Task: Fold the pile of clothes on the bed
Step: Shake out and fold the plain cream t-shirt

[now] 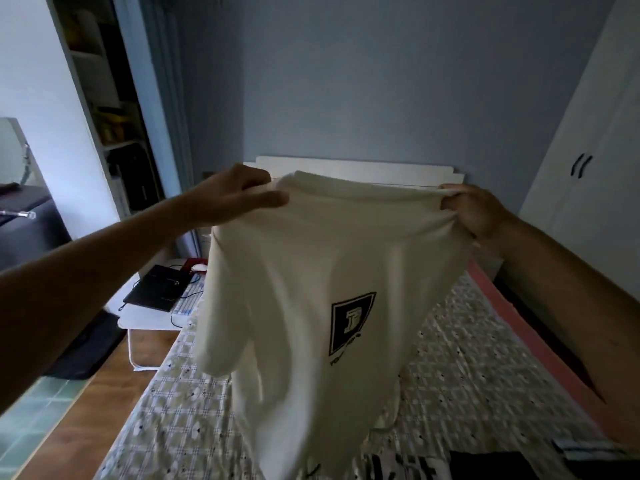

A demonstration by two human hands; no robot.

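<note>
A cream white T-shirt with a black square logo hangs in the air above the bed. My left hand pinches its top edge at the left. At the right end of that edge, my right hand grips bunched cloth. One sleeve dangles at the lower left, and the hem drops out of view at the bottom. More clothes, a black and white printed piece and a dark one, lie on the bed at the frame's bottom edge.
The bed has a patterned cover, a pink edge on the right and a white headboard at the far wall. A small white table with a black laptop stands left of the bed. A white wardrobe is at right.
</note>
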